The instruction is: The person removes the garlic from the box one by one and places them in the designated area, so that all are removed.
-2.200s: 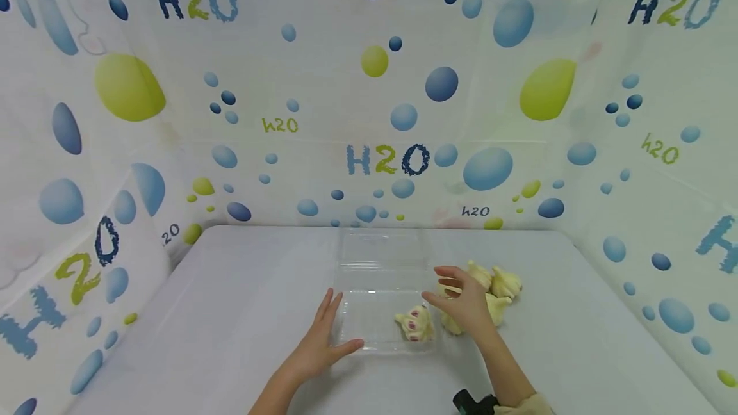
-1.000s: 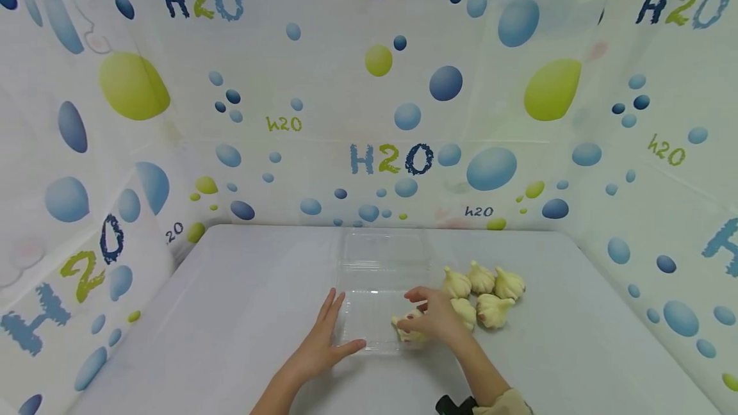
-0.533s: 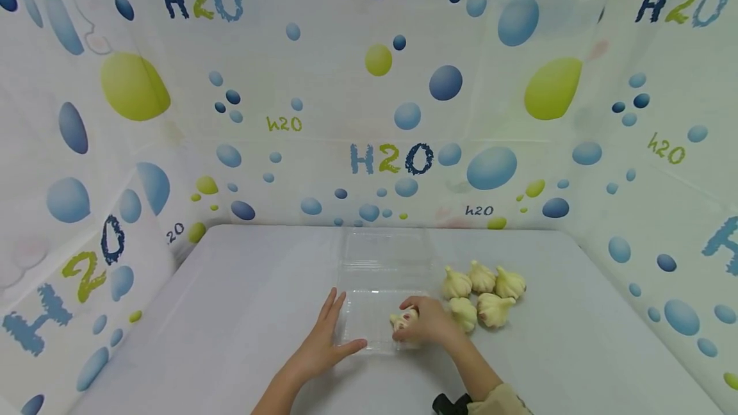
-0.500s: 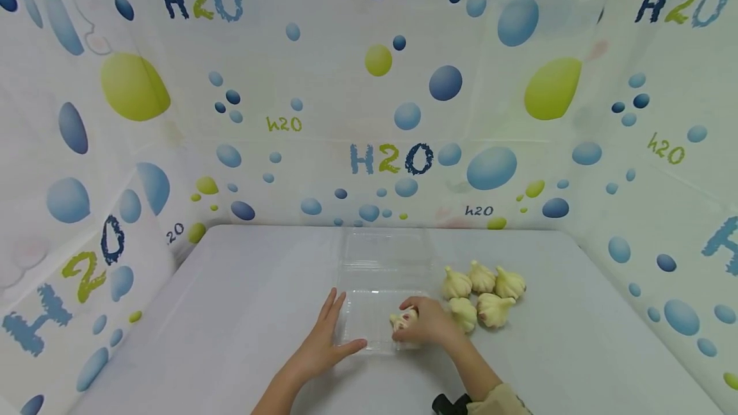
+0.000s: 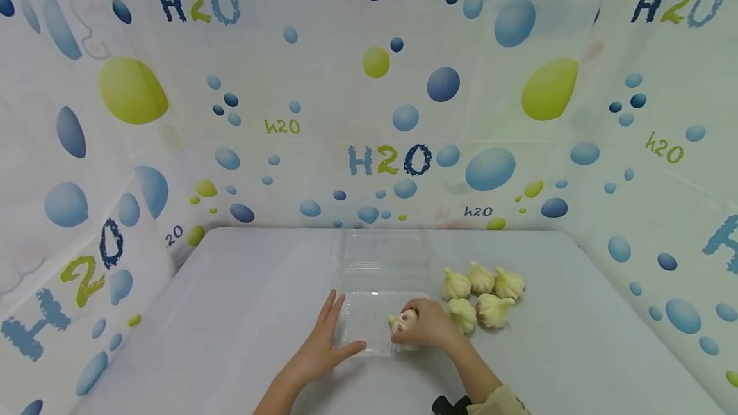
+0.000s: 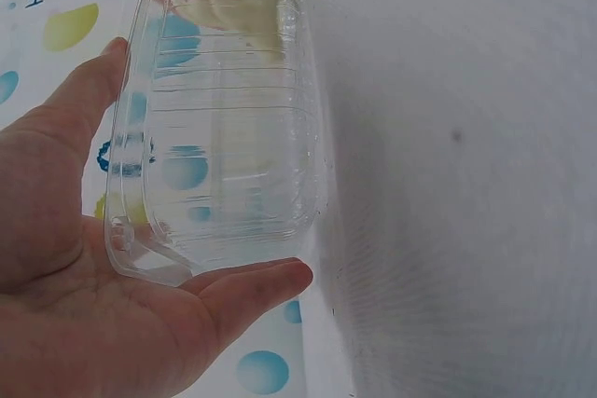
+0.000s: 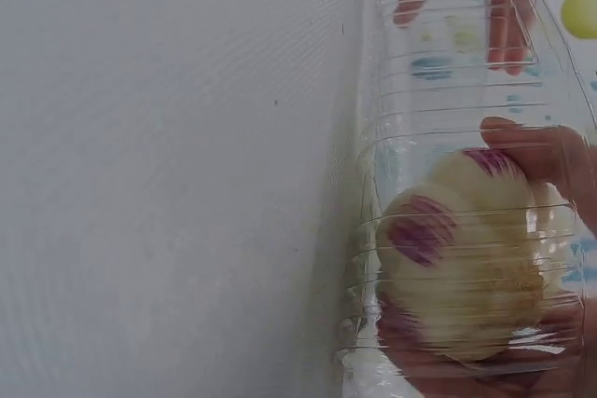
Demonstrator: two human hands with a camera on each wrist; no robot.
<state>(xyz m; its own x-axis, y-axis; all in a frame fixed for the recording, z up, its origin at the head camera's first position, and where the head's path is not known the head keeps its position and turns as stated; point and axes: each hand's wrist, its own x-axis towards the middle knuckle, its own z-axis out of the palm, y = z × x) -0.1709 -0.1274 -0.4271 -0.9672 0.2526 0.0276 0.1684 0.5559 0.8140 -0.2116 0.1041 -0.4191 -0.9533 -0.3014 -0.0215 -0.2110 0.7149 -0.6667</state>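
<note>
A clear plastic clamshell container (image 5: 366,322) lies unfolded on the table, its lid (image 5: 386,252) flat toward the back. Inside the base, at its right end, sits a garlic bulb (image 5: 405,321) with purple patches, its stem to the left. My right hand (image 5: 429,323) reaches over the right wall and grips this bulb between thumb and fingers. Through the ribbed wall in the right wrist view, the garlic bulb (image 7: 457,249) shows with fingers on it. My left hand (image 5: 317,348) rests at the left end, fingers straight and thumb spread, against the container (image 6: 224,165) in the left wrist view.
Several more garlic bulbs (image 5: 494,310) stand grouped on the white table (image 5: 242,300), just right of the container. A dark object (image 5: 451,405) sits at the right wrist by the sleeve. A sheet with bubble print (image 5: 323,82) hangs behind and at the sides.
From beside the loose bulbs, my right hand has moved left into the container and taken hold of the bulb there, shifting it slightly left. My left hand has stayed in place.
</note>
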